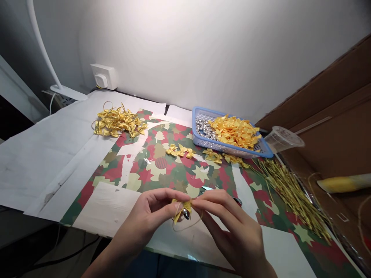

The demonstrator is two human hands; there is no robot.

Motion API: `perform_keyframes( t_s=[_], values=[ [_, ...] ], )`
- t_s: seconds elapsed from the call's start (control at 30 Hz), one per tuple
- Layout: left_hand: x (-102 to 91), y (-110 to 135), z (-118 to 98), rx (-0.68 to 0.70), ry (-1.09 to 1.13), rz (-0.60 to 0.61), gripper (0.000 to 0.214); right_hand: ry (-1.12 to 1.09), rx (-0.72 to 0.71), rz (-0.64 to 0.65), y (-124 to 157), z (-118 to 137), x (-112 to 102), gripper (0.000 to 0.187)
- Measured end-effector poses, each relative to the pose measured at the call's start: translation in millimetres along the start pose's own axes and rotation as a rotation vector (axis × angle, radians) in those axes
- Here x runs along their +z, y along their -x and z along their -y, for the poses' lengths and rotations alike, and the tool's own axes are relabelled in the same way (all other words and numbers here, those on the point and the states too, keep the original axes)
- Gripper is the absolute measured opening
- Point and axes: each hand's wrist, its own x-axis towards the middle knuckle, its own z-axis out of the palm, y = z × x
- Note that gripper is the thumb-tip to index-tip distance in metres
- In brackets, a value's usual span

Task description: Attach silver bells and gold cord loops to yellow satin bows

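Observation:
My left hand and my right hand meet in front of me, their fingertips pinching a yellow satin ribbon bow. A small silver bell hangs at the bow's centre, and a thin gold wire loop trails below it. Metal scissors lie partly hidden under my right hand. Beyond my fingers, several small yellow bows rest on a camouflage-patterned paper mat. A heap of gold-tied bows lies at the far left.
A blue plastic basket holds silver bells and yellow ribbon pieces. Gold wire ties lie at right, near a clear plastic cup. A cardboard box wall stands right; a white lamp base stands far left.

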Motion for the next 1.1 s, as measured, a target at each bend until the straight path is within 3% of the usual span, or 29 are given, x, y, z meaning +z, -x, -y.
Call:
perform_keyframes(
  t_s=[0.53,0.73,0.83,0.93,1.1],
  values=[
    [-0.2,-7,7,0.051,0.072,-0.012,0.026,-0.053,0.094,-0.067,7,7,10,0.027],
    [2.5,-4,9,0.116,-0.046,-0.106,0.032,-0.146,0.193,0.050,2,8,-3,0.025],
    [5.4,-3,9,0.124,-0.127,-0.131,0.032,-0.105,0.243,0.034,-2,9,-11,0.023],
    [8.4,-1,8,0.134,-0.176,-0.095,0.032,-0.080,0.213,0.026,-9,10,-12,0.019],
    [10.5,2,5,0.137,-0.237,-0.059,0.032,-0.148,0.146,0.190,-21,11,-12,0.011]
  ],
)
